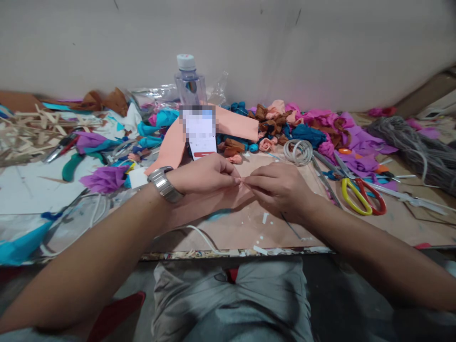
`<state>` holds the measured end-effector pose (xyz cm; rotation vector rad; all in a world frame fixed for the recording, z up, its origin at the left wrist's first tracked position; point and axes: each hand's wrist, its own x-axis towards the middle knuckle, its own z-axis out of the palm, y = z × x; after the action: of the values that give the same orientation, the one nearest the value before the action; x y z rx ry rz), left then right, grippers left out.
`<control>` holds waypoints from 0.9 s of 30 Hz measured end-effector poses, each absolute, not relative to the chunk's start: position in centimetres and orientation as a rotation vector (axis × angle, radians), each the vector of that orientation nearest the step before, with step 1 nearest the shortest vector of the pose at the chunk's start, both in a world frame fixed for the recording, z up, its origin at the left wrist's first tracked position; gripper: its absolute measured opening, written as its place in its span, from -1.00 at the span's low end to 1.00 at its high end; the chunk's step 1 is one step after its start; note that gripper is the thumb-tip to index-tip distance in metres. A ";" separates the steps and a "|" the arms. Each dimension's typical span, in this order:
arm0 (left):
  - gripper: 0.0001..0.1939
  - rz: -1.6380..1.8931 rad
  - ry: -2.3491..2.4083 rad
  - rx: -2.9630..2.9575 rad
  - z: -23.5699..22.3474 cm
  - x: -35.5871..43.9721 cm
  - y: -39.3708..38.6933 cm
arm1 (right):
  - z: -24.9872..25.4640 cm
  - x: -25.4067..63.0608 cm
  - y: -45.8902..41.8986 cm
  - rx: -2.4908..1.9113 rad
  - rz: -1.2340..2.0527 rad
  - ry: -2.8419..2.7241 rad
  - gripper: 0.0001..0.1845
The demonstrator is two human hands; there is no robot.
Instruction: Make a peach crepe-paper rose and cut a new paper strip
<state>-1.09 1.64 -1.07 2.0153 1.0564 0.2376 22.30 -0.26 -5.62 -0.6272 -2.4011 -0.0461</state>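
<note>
Just beyond the near edge of the worktable (238, 237), a peach paper strip (199, 204) runs from below the left wrist to the fingertips. It looks light, soft and easily torn or creased, so a gentle pinch at its edge should suit it best. The left hand (212, 175) and right hand (281, 185) meet there, thumbs against curled fingers, both closed in a fine pinch on the paper, forearms angled inward. Farther off stand a propped phone (203, 137) and, behind it, a capped bottle (190, 88).
</note>
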 end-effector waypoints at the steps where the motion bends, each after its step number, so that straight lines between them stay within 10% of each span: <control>1: -0.70 0.245 1.053 1.999 -1.1 -1.1 1.6 | -5.6 22.3 -0.2 -0.618 -0.053 -2.401 -0.85; 27: -0.70 0.410 1.126 2.007 -2.1 -0.4 1.1 | -5.8 22.1 0.1 -0.798 -0.001 -2.372 -0.85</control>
<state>-0.38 1.11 -2.05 2.0068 1.1260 0.4096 22.12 0.13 -5.82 -0.7984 -2.3725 -0.0014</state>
